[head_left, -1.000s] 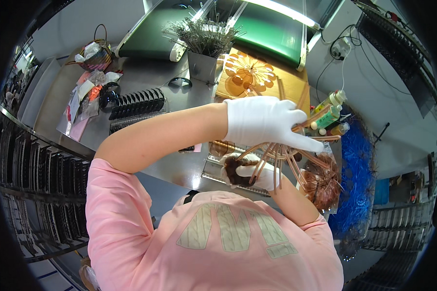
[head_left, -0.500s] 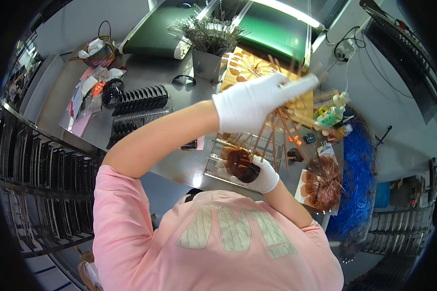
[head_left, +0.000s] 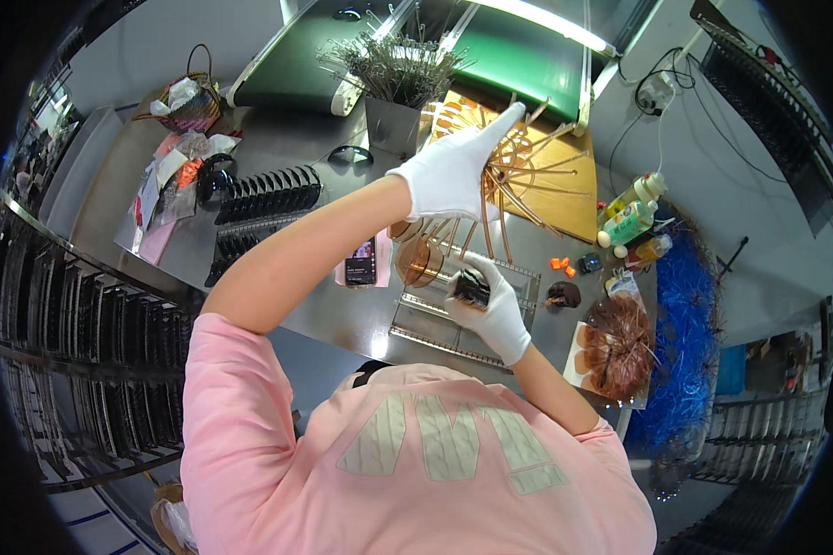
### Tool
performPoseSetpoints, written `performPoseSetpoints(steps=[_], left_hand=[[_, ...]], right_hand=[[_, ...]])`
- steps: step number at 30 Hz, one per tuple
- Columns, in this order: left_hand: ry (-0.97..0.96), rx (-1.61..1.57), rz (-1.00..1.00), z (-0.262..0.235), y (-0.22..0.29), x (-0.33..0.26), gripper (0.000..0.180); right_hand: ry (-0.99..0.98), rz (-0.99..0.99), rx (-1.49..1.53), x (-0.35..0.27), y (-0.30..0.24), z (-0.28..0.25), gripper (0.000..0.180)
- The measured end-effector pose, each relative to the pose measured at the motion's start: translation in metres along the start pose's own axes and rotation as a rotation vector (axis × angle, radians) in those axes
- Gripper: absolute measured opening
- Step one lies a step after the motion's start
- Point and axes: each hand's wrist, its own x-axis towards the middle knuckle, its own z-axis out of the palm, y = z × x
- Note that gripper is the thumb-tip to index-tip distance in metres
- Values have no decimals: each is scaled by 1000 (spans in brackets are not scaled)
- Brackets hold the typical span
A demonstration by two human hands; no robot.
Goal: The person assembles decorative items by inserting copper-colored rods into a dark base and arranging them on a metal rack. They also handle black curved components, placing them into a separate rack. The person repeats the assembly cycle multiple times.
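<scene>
My left hand [head_left: 449, 178], in a white glove, is raised over the middle of the table. It is closed on a sunburst-shaped bunch of thin brown rods [head_left: 528, 176]; its thumb sticks out, and its other fingers are partly hidden. Amber-brown lenses [head_left: 420, 264] hang at rod ends below that hand. My right hand [head_left: 498, 314], also gloved, is closed around a dark glossy lens [head_left: 472, 289], over a metal slotted rack [head_left: 435, 340]. Whether one or more lenses sit in its fingers I cannot tell.
Left stands a rack row of black lenses [head_left: 268, 191], beside a phone [head_left: 361, 265]. A bin of wire hooks [head_left: 393, 127] and a yellow board [head_left: 574, 208] are behind. Bottles [head_left: 631, 222], a brown lens bunch [head_left: 620, 347] and blue plastic film [head_left: 677, 351] are right.
My left hand has moved left with the rod bunch, which has turned. My right hand has shifted slightly upward, and the lens in it now appears darker and tilted.
</scene>
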Motion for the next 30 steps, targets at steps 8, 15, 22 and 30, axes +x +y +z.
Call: performPoseSetpoints(steps=[8, 15, 22, 30], left_hand=[[-115, -21, 13, 27, 39, -20, 118], [-390, 94, -160, 35, 39, -20, 112], [-103, -104, -257, 23, -1, -8, 124], [-170, -91, -230, 53, 40, -20, 122]], right_hand=[[-460, 256, 1289, 8, 30, 11, 52], [-168, -15, 72, 19, 20, 13, 41], [-100, 130, 456, 12, 24, 5, 44], [-171, -171, 302, 33, 83, 21, 51]])
